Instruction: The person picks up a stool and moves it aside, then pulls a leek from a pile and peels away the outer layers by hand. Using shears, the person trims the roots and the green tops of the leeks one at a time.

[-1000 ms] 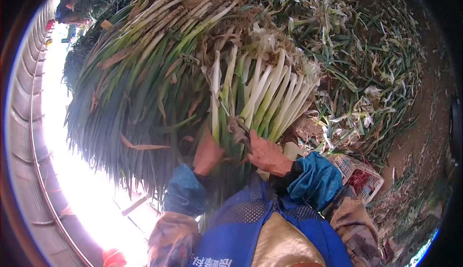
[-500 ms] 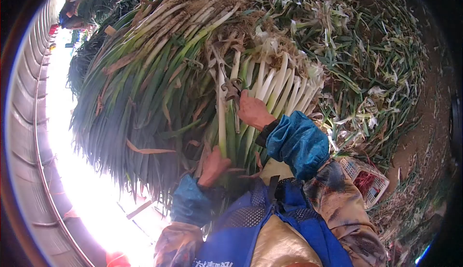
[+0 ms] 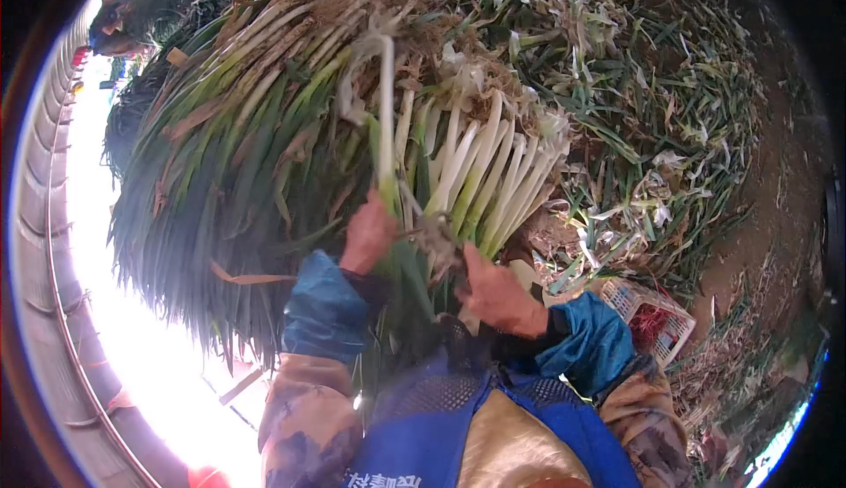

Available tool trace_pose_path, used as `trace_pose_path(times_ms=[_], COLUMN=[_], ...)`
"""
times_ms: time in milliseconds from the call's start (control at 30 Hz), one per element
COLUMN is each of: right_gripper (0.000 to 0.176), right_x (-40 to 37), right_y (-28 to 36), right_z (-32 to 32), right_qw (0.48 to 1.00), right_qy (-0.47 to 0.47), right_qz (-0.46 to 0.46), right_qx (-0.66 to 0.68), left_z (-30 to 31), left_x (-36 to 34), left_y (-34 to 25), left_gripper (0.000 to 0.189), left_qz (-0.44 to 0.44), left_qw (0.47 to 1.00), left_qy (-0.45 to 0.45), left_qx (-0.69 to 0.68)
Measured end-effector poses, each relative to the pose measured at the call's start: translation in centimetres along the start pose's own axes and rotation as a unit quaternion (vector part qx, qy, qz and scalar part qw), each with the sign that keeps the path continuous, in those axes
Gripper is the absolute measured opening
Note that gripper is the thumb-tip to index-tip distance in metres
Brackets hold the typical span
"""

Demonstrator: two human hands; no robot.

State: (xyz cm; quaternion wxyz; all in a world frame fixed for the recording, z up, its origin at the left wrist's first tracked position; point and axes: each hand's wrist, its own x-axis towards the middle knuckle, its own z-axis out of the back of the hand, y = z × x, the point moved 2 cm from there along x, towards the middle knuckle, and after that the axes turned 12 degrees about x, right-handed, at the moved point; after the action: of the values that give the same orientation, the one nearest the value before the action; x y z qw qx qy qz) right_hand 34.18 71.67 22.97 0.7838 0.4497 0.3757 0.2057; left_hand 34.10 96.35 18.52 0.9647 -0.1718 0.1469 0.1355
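Observation:
My left hand [image 3: 368, 234] is closed around a green onion [image 3: 386, 126], whose white stalk points up and away from me. Loose papery skin hangs beside that stalk. My right hand [image 3: 500, 292] is lower and nearer my body, its fingers closed at a blurred grey-brown object [image 3: 436, 239] that I cannot make out. Just beyond my hands lies a row of green onions with clean white stalks [image 3: 493, 166]. On the left spreads a big heap of green onions [image 3: 220, 162], with earthy roots at the far end and long green leaves towards me.
Stripped leaves and skins [image 3: 652, 109] cover the ground on the right. A white plastic basket [image 3: 679, 334] with red stringy material stands at the lower right. Another person [image 3: 115, 25] is at the far upper left, beside more green onions. Bright light falls along the left wall.
My right hand has pulled down towards my body with the grey-brown object. My left hand has risen with the green onion, whose upper stalk now stands higher and whiter.

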Motion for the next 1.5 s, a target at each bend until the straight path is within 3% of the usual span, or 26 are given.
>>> trace_pose_path(times_ms=[67,167,333,433,500,567,633,733,833,933,1133,1333,1433,1500], right_gripper=[0.064,0.062,0.064,0.064,0.064,0.063,0.062,0.064,0.065,0.064,0.06,0.055,0.055,0.056], right_x=[1.9,2.5,1.9,3.9,5.5,5.6,5.8,4.7,4.1,3.8,4.9,6.4,4.3,3.4], right_y=[-2.5,-4.8,-2.4,-3.3,-3.2,-3.3,-3.6,-1.7,-1.8,-2.0,-1.7,-2.2,-0.5,-1.2], right_z=[1.2,2.4,-1.2,-1.5,-0.8,-1.1,-1.8,-1.7,-1.9,-1.8,-1.2,-0.8,-0.1,-0.8], right_qw=[0.991,0.996,0.994,0.997,0.998,0.998,0.999,0.997,0.989,0.993,0.994,0.997,0.997,0.997], right_qy=[0.056,-0.054,0.064,0.057,0.056,0.048,0.028,0.071,0.126,0.1,0.089,0.019,0.021,0.017], right_qz=[-0.123,-0.075,-0.05,-0.018,-0.026,-0.02,0.011,-0.02,-0.037,0.0,-0.025,0.047,-0.029,-0.016], right_qx=[0.012,-0.008,-0.07,-0.043,-0.009,0.021,0.044,0.016,0.06,0.07,0.062,0.051,0.075,0.069], left_z=[-2.3,-4.6,-7.8,-3.8,-1.6,-1.9,-3.5,-5.7,-5.8,-5.7,-7.5,-7.2,-3.4,-4.2], left_x=[-2.7,-7.1,-8.4,-4.3,-1.1,3.1,5.9,6.7,6.5,6.3,7.0,8.2,7.1,7.0], left_y=[-2.3,-5.3,-4.5,-4.2,-2.4,0.6,3.1,5.0,6.0,6.4,8.2,7.8,3.0,1.8], left_gripper=[0.041,0.032,0.028,0.022,0.021,0.022,0.022,0.023,0.024,0.026,0.027,0.025,0.026,0.029], left_qz=[0.018,0.076,0.06,0.049,0.042,-0.031,-0.004,0.101,0.043,0.102,0.121,0.107,-0.002,0.049], left_qw=[0.995,0.961,0.961,0.936,0.988,0.979,0.964,0.992,0.994,0.975,0.972,0.987,0.954,0.987], left_qy=[0.085,0.251,0.245,0.314,0.096,-0.105,-0.236,-0.066,-0.072,-0.038,-0.039,-0.033,-0.205,-0.096], left_qx=[0.049,0.087,0.115,0.153,0.111,0.172,0.122,0.024,-0.074,-0.196,-0.2,0.113,0.217,0.122])
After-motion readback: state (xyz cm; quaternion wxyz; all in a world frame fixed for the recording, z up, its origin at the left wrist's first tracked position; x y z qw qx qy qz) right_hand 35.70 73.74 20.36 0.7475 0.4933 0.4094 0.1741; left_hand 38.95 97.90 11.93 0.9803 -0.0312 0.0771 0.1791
